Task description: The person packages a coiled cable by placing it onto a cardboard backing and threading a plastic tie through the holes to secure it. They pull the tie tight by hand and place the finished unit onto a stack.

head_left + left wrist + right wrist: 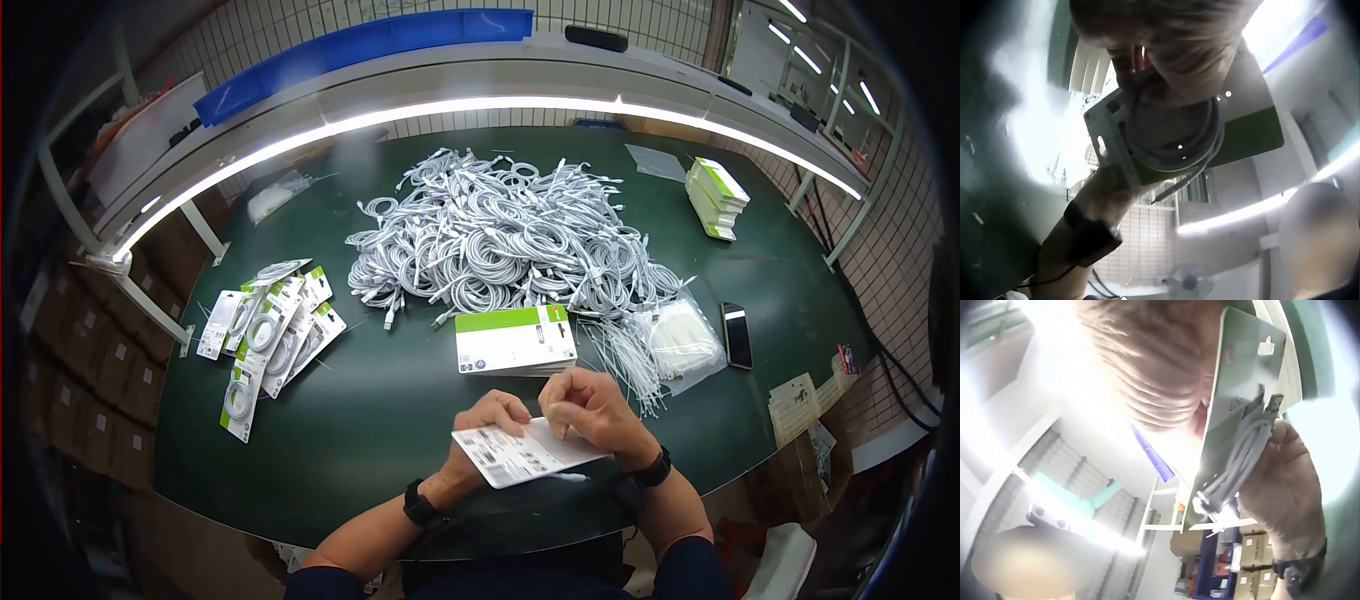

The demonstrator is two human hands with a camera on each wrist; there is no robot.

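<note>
My left hand (487, 420) grips a white and green packaging card (505, 460), its printed back facing up and tilted in the head view. On the card's other face lies a coiled white-grey cable (1216, 134), pressed there by the left fingers; its USB plug (1275, 403) shows in the right wrist view. My right hand (598, 412) is at the card's back near its right end, thumb and forefinger bent close together; I cannot tell what they pinch. Thin white tie ends (1215, 529) stick out by the coil's lower end.
Ahead is a stack of cards (510, 345), with a big heap of coiled cables (500, 240) behind it. Loose cable ties (625, 365), a plastic bag (685, 335) and a phone (737, 335) lie right. Carded cables (265, 335) are piled left; another card stack (715, 200) stands far right.
</note>
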